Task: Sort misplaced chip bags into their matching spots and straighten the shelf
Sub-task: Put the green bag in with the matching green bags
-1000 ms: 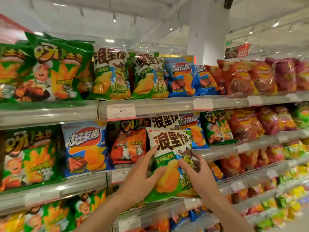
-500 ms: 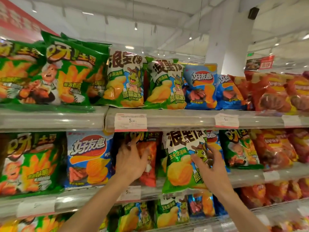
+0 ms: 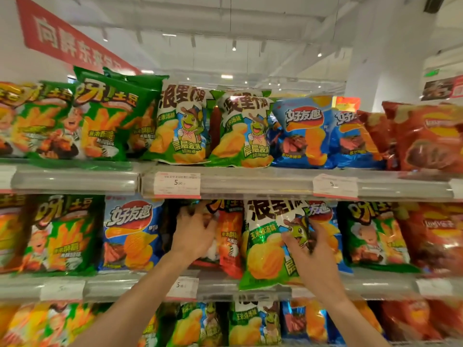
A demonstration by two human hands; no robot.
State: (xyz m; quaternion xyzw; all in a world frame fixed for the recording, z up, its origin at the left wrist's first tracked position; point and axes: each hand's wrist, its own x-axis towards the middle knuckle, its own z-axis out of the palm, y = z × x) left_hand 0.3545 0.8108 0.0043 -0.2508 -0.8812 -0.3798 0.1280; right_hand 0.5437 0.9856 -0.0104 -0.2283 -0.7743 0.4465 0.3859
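A green-and-white turtle chip bag point(image 3: 268, 246) stands at the middle shelf's front, its bottom hanging over the shelf edge. My right hand point(image 3: 309, 256) pinches its right edge. To its left a red-orange chip bag point(image 3: 229, 239) stands upright in the row. My left hand point(image 3: 194, 234) reaches onto the top of that bag, fingers curled over it. Two matching turtle bags point(image 3: 180, 126) stand on the top shelf above. A blue chip bag point(image 3: 325, 221) sits behind the held turtle bag.
The middle shelf rail point(image 3: 120, 286) carries price tags. A blue bag point(image 3: 130, 234) and green fries bags point(image 3: 60, 234) stand left of my hands; green and red bags point(image 3: 375, 236) to the right. The top shelf rail point(image 3: 263, 184) is close above. More bags fill the bottom shelf point(image 3: 250, 324).
My left hand left the turtle bag and moved up-left onto the red-orange bag. My right hand lifted the turtle bag up onto the middle shelf. The view tilted upward.
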